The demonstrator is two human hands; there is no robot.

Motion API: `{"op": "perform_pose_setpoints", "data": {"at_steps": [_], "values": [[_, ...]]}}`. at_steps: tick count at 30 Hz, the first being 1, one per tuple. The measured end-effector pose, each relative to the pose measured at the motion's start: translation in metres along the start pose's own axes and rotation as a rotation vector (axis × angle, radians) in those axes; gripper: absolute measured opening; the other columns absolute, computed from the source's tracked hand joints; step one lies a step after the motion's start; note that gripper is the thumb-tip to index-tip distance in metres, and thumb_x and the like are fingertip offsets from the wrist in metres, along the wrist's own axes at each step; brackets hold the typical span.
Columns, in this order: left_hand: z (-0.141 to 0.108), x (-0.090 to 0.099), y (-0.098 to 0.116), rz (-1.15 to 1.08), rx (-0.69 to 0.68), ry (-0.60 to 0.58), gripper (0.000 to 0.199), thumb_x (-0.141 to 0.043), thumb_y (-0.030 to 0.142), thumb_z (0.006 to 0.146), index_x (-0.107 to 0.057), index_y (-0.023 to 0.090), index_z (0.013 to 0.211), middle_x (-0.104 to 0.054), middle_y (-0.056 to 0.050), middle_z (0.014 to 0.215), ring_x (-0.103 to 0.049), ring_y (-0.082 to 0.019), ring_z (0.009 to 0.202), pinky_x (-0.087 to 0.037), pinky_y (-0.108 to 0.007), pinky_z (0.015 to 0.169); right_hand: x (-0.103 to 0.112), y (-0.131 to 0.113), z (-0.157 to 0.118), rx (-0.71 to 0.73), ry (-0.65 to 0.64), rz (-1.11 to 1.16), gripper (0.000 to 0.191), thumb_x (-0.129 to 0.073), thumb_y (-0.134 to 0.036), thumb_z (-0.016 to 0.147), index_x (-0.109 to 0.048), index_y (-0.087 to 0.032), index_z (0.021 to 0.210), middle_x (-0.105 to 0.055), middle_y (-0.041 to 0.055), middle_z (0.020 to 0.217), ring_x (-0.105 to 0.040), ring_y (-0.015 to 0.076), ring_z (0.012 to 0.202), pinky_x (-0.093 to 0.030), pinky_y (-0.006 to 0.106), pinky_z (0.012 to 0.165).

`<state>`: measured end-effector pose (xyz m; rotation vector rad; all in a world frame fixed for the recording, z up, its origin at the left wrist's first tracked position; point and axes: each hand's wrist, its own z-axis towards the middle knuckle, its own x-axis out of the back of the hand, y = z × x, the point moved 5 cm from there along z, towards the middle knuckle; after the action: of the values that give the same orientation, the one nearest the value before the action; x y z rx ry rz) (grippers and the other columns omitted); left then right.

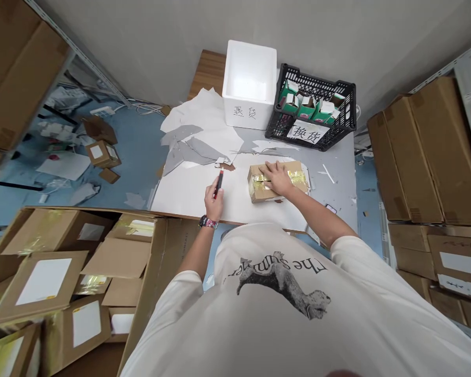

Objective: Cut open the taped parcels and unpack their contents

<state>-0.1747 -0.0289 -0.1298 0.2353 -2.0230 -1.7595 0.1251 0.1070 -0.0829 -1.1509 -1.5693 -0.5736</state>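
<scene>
My left hand (pixel 214 203) is closed around a red and black utility knife (pixel 219 183), which points away from me above the white-covered table (pixel 184 191). No blade can be made out. To its right lies a small cardboard box (pixel 261 195) with yellowish tape across its top and ends. My right hand (pixel 278 179) rests on top of this box, fingers spread and lying flat. The box and the knife are apart.
Behind the box stand a white foam bin (pixel 245 112) and a black crate (pixel 324 139) holding several green-and-white cartons. Torn paper (pixel 202 115) covers the table's left. A large carton (pixel 157 251) of taped boxes is at lower left. Stacked boxes (pixel 427 152) line the right.
</scene>
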Motion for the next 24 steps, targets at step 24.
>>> {"op": "perform_pose_setpoints", "data": {"at_steps": [24], "values": [[0.028,-0.033,0.020,0.527,-0.483,-0.513,0.046,-0.069,0.043,0.112,-0.086,0.035,0.154,-0.079,-0.016,0.132,-0.068,-0.036,0.112,-0.057,-0.044,0.093,0.015,0.006,0.010,0.170,-0.044,0.003,0.068,-0.056,-0.043,0.118,-0.056,-0.019,0.182,-0.049,0.0167,0.192,-0.044,0.0458,0.171,-0.023,0.069,0.148]]}}
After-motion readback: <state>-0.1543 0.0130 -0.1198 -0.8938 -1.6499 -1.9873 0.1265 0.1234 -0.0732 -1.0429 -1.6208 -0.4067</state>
